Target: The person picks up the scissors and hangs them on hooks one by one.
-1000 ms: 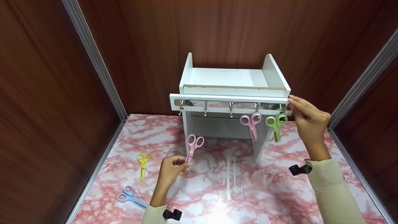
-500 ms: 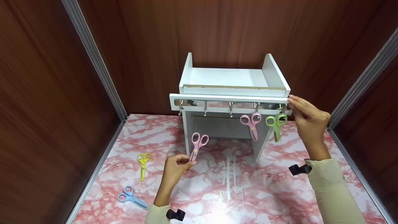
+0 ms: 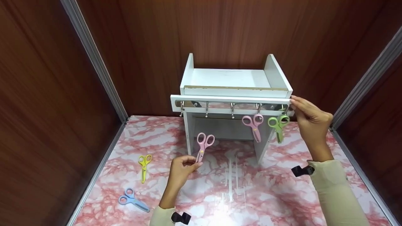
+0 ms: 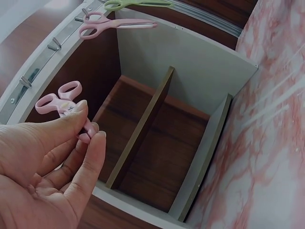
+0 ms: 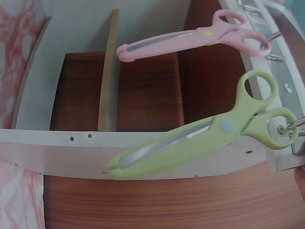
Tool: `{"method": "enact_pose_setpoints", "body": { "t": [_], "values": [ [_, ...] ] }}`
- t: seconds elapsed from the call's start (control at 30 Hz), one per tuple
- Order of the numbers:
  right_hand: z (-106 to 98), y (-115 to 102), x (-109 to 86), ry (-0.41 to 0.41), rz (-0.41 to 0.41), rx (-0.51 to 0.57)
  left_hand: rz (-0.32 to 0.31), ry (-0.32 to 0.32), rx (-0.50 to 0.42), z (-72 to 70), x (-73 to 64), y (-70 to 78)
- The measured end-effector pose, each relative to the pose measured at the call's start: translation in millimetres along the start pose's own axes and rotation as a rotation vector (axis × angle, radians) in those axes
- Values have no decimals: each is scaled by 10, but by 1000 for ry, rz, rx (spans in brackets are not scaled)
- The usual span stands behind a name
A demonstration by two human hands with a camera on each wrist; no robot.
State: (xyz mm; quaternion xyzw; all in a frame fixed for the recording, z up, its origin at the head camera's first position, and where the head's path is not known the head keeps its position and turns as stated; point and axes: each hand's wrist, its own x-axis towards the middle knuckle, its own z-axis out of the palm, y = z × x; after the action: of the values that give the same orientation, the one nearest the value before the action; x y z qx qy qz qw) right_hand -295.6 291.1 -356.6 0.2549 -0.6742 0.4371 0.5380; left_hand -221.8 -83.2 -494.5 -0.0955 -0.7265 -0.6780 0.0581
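My left hand [image 3: 182,171] pinches pink scissors [image 3: 202,146] by the blade end, handle loops pointing up, in front of the white shelf's lower left part. In the left wrist view the thumb and fingertips meet on the scissors [image 4: 64,102]. My right hand [image 3: 311,117] holds the right end of the hook rail [image 3: 220,110] on the shelf front. A second pair of pink scissors [image 3: 255,127] hangs by one loop from the fourth hook. Beside it, green scissors [image 3: 279,128] hang from the rightmost hook, also large in the right wrist view.
Yellow scissors [image 3: 144,168] and blue scissors [image 3: 133,199] lie on the marbled pink-and-white tabletop [image 3: 267,197] at the left. The white shelf [image 3: 235,92] stands against the brown back panel [image 3: 232,31]. Three hooks at the left of the rail carry nothing.
My left hand has moved a little to the right and slightly up with the pink scissors. My right hand stays on the rail end, and the hanging scissors keep their places.
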Motion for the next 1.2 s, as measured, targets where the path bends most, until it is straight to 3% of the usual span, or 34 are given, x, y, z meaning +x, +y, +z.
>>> {"method": "enact_pose_setpoints", "body": {
  "t": [0.2, 0.6, 1.2],
  "values": [
    [-1, 7, 7, 1, -8, -2, -16, 5, -51, 56, 30, 18],
    [-8, -7, 6, 6, -12, -9, 23, 26, -142, 104, 90, 111],
    [8, -15, 7, 2, -9, -11, 54, -3, -180, 184, 97, 254]
  ]
}}
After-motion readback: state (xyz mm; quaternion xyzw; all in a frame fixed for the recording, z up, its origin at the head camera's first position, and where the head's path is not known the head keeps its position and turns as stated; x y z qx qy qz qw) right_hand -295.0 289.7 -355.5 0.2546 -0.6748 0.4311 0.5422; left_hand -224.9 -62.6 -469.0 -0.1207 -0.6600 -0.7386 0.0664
